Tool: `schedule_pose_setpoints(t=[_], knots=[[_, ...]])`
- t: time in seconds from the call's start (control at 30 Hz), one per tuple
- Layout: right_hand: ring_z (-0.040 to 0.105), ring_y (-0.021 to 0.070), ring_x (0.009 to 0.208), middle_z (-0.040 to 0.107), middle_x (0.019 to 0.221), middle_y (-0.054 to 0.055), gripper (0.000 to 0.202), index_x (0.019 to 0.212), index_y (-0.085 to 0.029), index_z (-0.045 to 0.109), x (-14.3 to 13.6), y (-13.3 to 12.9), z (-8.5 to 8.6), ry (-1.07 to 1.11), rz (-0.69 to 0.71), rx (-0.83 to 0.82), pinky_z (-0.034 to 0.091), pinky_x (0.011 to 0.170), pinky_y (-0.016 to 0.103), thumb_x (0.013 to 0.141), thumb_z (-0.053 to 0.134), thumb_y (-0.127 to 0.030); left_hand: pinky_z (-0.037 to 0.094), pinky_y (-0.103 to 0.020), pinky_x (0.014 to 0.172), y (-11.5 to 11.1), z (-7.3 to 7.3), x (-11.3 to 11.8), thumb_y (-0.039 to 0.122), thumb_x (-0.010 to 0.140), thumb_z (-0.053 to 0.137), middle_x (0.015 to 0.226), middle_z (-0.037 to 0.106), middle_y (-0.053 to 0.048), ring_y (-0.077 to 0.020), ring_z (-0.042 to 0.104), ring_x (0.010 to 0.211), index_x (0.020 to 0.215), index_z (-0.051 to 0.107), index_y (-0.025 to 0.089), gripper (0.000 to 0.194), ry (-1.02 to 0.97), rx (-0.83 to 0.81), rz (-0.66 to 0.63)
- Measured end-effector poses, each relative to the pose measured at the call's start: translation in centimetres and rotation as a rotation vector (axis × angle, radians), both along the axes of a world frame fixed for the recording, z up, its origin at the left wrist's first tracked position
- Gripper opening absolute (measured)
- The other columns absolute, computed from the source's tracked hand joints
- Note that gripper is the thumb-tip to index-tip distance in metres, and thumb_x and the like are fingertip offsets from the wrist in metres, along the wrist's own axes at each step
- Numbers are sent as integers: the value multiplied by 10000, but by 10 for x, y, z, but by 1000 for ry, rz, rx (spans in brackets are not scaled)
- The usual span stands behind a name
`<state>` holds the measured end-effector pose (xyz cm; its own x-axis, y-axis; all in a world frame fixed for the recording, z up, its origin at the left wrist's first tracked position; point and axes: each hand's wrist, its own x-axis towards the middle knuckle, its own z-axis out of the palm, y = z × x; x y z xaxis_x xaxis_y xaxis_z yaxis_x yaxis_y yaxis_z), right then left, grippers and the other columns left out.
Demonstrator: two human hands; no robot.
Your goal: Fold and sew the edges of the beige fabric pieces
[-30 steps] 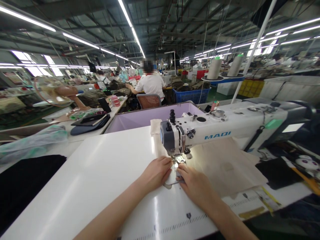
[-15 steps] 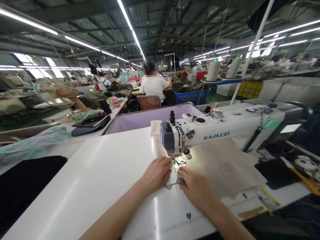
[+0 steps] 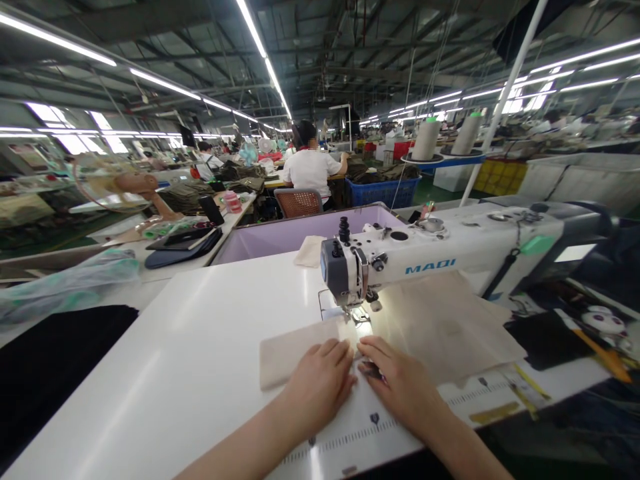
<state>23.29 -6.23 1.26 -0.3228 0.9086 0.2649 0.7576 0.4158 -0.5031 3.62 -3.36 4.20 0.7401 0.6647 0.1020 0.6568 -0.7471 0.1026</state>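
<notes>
At the lit needle area of the white sewing machine (image 3: 425, 257), a beige fabric piece (image 3: 285, 353) lies flat, stretching to the left. My left hand (image 3: 323, 373) is closed on its right end, fingertips close to the presser foot (image 3: 361, 319). Just right of the needle, my right hand (image 3: 403, 383) has its thumb and fingers curled around a small dark tool (image 3: 373, 371), mostly hidden in the palm; its kind cannot be made out. A larger beige fabric panel (image 3: 445, 330) lies under the machine arm, beyond the right hand.
Another beige piece (image 3: 310, 251) lies at the table's far edge, by a lilac bin (image 3: 280, 239). Black cloth (image 3: 65, 373) is at the left, a black piece (image 3: 547, 339) at the right. Thread cones (image 3: 425, 140) stand behind the machine. A person in white (image 3: 310, 170) sits ahead.
The beige fabric by the needle now stretches left across the table, where bare tabletop showed before. My left hand has come slightly nearer to me. The right hand stays near the needle, slightly lower.
</notes>
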Motion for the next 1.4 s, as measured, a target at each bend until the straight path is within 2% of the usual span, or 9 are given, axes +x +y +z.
schedule_pose_setpoints(t=[0.13,0.27,0.37,0.47,0.7,0.83,0.97,1.2,1.4], knots=[[650,256,1129,643,1319,98,348,1270,-179,619,1,-5,-1,-73,32,-20,557,926,363,932,555,-127,549,-473,954,-6,-6,-2,215,979,539,1328,625,-129,-303,581,1193,1312,546,132,343,1,50,-39],[651,289,1119,642,1324,115,358,1275,-156,627,0,-6,0,-201,44,-12,575,905,406,929,551,-106,560,-482,936,-5,-7,-2,207,988,523,1330,625,-125,-307,588,1193,1328,535,154,344,8,69,-53],[649,299,1119,632,1337,118,406,1287,-153,621,0,-5,-1,-252,46,-4,580,888,409,894,565,-72,537,-481,997,-5,-6,-4,203,980,533,1323,619,-137,-304,579,1209,1329,530,141,354,-15,61,-78],[649,282,1104,652,1281,97,331,1214,-173,651,-1,-2,1,-244,39,-9,578,860,382,912,557,-79,526,-457,1033,-1,-5,-5,214,982,529,1318,610,-147,-297,564,1232,1329,523,130,357,-42,26,-105],[665,232,973,662,1117,34,205,1082,-214,666,-5,21,16,-265,-19,-49,538,737,305,927,589,-104,532,-447,1014,27,-1,-5,268,1029,439,1233,631,-130,-285,573,1190,1200,596,160,256,-54,-41,-98],[671,215,933,668,1117,30,186,1053,-224,669,-8,36,25,-281,-45,-51,510,721,287,932,597,-103,529,-434,1003,47,-1,-5,282,1030,428,1155,650,-113,-269,583,1165,1103,633,185,238,-105,-48,-109],[677,213,937,674,1127,25,180,1055,-232,671,-10,43,29,-280,-50,-44,503,738,282,927,625,-114,521,-417,994,63,0,-6,274,1019,439,1163,641,-106,-257,584,1149,1112,630,195,227,-118,-40,-106],[676,204,898,655,1122,16,91,1012,-224,672,-9,26,17,-248,-69,-28,490,703,277,950,632,-170,514,-411,973,73,-3,-7,253,1009,454,1122,641,-100,-259,593,1084,1182,599,178,237,-92,17,-91],[671,199,798,648,1021,42,158,1112,-230,656,-17,8,1,-267,-140,-4,459,619,268,977,580,-198,508,-435,990,70,-10,-10,271,989,518,1200,643,-104,-268,582,1134,1223,592,182,260,-131,50,-30]])
